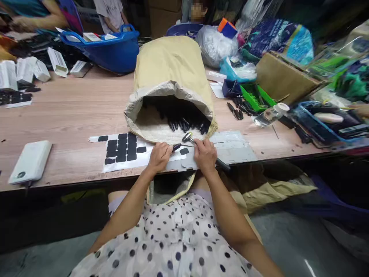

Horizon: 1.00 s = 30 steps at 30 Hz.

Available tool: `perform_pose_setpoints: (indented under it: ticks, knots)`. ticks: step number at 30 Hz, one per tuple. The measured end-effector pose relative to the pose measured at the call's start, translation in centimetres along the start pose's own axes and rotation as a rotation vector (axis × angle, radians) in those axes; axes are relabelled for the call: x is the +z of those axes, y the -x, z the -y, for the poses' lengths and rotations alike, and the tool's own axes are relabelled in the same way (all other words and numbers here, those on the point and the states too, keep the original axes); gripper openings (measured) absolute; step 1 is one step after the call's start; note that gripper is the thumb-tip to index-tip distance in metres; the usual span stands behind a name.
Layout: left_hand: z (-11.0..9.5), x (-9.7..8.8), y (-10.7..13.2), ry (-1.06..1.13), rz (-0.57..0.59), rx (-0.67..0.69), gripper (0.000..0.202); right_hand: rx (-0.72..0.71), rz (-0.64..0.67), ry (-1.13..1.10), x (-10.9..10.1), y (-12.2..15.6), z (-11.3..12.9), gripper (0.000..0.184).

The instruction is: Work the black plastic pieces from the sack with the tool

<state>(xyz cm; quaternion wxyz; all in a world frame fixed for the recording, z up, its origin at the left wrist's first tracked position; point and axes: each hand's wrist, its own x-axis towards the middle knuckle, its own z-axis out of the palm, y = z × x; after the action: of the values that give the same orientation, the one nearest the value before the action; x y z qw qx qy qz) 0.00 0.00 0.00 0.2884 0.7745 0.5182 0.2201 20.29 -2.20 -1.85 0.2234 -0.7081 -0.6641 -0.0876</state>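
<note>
My left hand [159, 156] is closed on a small black piece [176, 147] at the table's front edge. Closed round a small hammer, my right hand [205, 155] has the metal head [187, 137] sticking out to the left and the black handle [223, 165] to the lower right. A thin metal rod [187, 145] also reaches from these fingers toward the black piece. Beneath the hands is a grey board [233, 146], with a black sticker [184, 151] between them. Just beyond, an open yellow sack [170, 57] lies with many black parts [184, 123] inside.
A sheet of black stickers [122, 148] lies left of my hands, and a white power bank [30, 161] farther left. Behind are a blue basket [112, 52] and white boxes [57, 61]. On the right are a green tray [256, 98], a bottle [271, 114] and a blue bin [325, 129].
</note>
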Motion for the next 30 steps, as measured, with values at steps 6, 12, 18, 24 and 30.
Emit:
perform_pose_setpoints:
  ticks: [6,12,18,24,30]
  knots:
    - [0.0,-0.7,0.3,0.137,-0.014,-0.007,0.042,-0.008,0.003,-0.008,0.5,0.0,-0.2,0.029]
    - [-2.2,-2.6,2.4,0.586,0.083,-0.174,0.05,-0.009,-0.002,-0.024,0.7,0.0,-0.2,0.031]
    - [-3.9,-2.8,6.1,0.783,0.369,-0.286,0.06,-0.017,-0.01,-0.022,0.7,0.0,-0.2,0.031]
    - [-1.5,-1.3,8.7,0.177,0.459,-0.269,0.041,-0.017,-0.009,0.003,0.7,0.0,0.0,0.03]
    - [-1.3,0.5,9.1,-0.228,0.426,-0.319,0.016,-0.024,-0.004,0.019,0.6,-0.1,-0.1,0.029]
